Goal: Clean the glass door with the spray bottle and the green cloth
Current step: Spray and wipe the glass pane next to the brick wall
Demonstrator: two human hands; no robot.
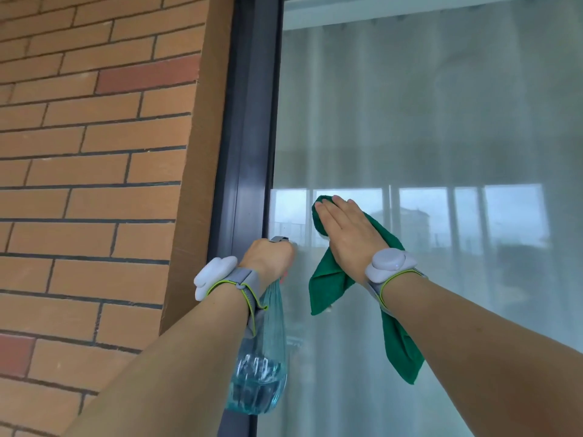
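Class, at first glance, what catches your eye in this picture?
The right hand presses a green cloth flat against the glass door, low and near its dark frame. Just left, the left hand grips a spray bottle of blue liquid, beside a brick wall.

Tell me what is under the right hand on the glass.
The green cloth lies under the flat right hand, pressed against the glass door. Its ends hang free below the wrist. The glass beneath the cloth is covered.

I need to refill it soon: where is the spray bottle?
In the head view, lower centre: the left hand grips the spray bottle beside the dark door frame.
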